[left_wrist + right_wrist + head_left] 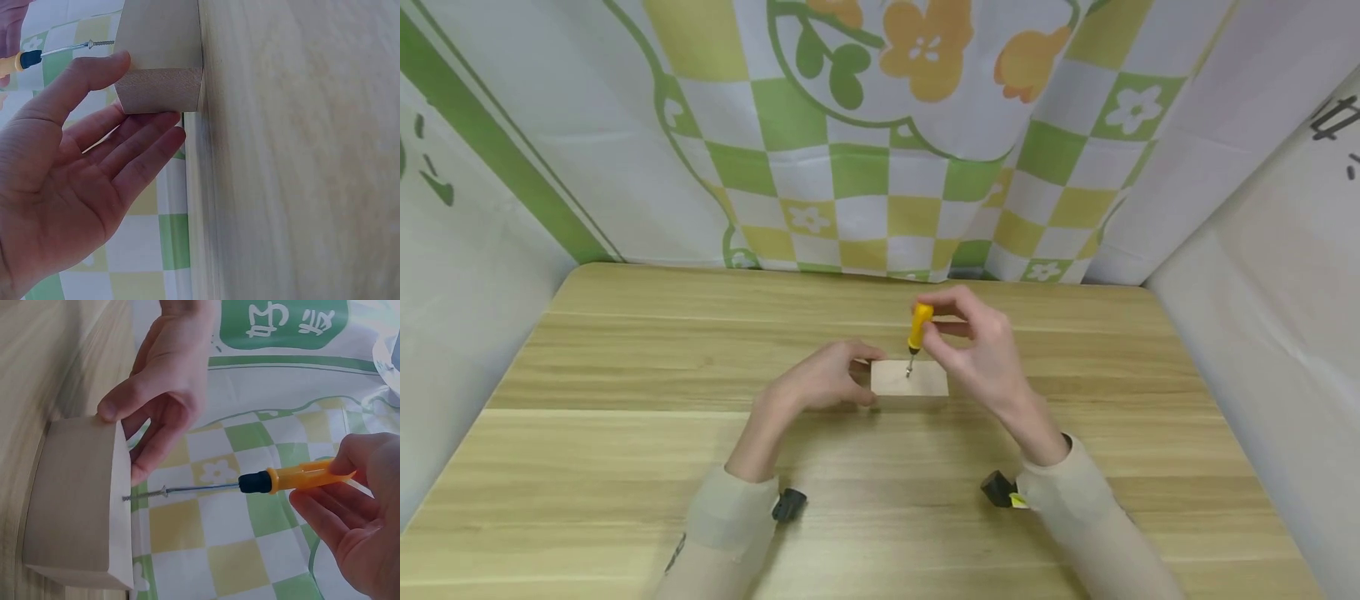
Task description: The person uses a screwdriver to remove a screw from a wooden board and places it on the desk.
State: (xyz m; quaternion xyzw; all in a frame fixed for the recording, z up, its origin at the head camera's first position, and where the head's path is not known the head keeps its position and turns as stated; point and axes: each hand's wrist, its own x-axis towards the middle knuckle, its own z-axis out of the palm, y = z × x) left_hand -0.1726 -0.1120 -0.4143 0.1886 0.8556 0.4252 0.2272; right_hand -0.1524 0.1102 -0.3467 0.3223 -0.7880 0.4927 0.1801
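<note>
A pale wooden block [887, 385] lies on the table in the head view. My left hand [826, 375] grips its left end, the thumb on the near side and fingers on the far side. A screw [149, 494] stands upright in the block's top face, much of its threaded shank still showing in the right wrist view. Between thumb and fingers, my right hand [985, 350] holds a yellow screwdriver [921, 323] by the handle, above the block. The screwdriver's tip meets the screw head, and its metal shaft lines up with the screw.
The wood-grain table [625, 467] extends around the block on all sides. Behind its far edge hangs a green, yellow and white checked curtain [857, 175] with flowers. White cloth walls [1285, 275] flank both sides. Each wrist carries a small black camera [789, 505].
</note>
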